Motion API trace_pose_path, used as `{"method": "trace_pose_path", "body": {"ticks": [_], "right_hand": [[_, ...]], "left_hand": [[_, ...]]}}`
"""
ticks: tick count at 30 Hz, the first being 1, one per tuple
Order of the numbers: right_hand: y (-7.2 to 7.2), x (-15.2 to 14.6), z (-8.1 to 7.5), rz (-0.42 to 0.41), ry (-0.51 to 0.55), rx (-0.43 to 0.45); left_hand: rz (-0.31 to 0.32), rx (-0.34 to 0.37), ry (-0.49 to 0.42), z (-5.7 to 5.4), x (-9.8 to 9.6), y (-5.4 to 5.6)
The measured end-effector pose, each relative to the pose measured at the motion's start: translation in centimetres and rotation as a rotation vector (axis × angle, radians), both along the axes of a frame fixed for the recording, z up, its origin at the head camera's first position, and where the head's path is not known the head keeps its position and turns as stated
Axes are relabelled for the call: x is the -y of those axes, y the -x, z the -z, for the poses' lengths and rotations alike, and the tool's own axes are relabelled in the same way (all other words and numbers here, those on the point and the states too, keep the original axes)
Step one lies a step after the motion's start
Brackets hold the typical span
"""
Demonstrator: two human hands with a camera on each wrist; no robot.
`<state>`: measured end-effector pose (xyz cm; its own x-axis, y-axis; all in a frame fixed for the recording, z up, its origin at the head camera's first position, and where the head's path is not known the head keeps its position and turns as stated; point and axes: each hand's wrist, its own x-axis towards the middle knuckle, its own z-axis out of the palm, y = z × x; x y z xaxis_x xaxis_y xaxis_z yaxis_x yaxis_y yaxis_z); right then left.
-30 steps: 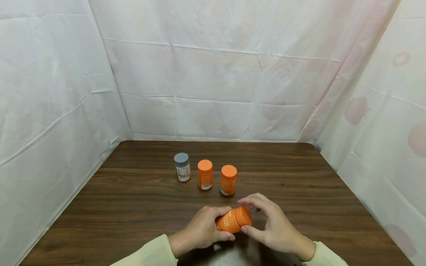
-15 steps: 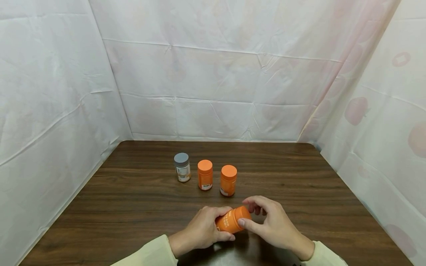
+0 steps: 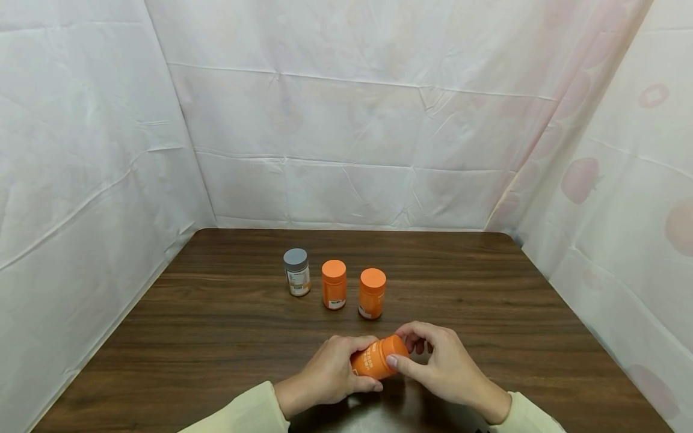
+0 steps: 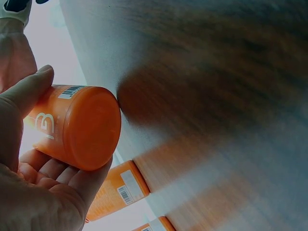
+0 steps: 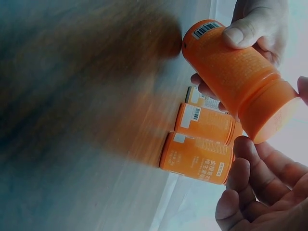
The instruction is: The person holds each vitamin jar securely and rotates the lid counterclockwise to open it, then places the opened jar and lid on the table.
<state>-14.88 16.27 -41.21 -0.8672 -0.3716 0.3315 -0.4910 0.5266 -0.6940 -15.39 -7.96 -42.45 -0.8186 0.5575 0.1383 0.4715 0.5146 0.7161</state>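
My left hand (image 3: 329,371) grips the body of an orange bottle (image 3: 370,361), thumb on the near side and fingers round the far side. The bottle lies tilted, its orange screw cap (image 3: 395,347) towards the right. In the left wrist view the round base of the bottle (image 4: 95,129) faces the camera, close to the tabletop. My right hand (image 3: 445,368) pinches the cap between thumb and index finger. Its other fingers are curled clear of the cap in the right wrist view. The cap (image 5: 270,115) sits on the bottle's neck.
Beyond the hands, two orange bottles (image 3: 334,285) (image 3: 372,294) stand upright on the dark wooden table (image 3: 216,337). A clear jar with a grey lid (image 3: 297,273) stands to their left. Pale sheets (image 3: 346,120) hang round the table's back and sides.
My right thumb has shifted up along the cap's near side, and the right fingers have drawn off the cap and come back onto it. The left hand and standing bottles stay put.
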Motion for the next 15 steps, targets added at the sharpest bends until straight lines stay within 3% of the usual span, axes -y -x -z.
{"method": "trace_pose_path", "body": {"ticks": [7, 15], "right_hand": [[0.07, -0.1, 0.06, -0.021, 0.0, -0.017], [0.12, -0.33, 0.02, -0.069, -0.012, -0.095]], "left_hand": [[0.002, -0.005, 0.003, 0.03, 0.02, 0.03], [0.006, -0.003, 0.009, -0.02, 0.09, 0.06]]}}
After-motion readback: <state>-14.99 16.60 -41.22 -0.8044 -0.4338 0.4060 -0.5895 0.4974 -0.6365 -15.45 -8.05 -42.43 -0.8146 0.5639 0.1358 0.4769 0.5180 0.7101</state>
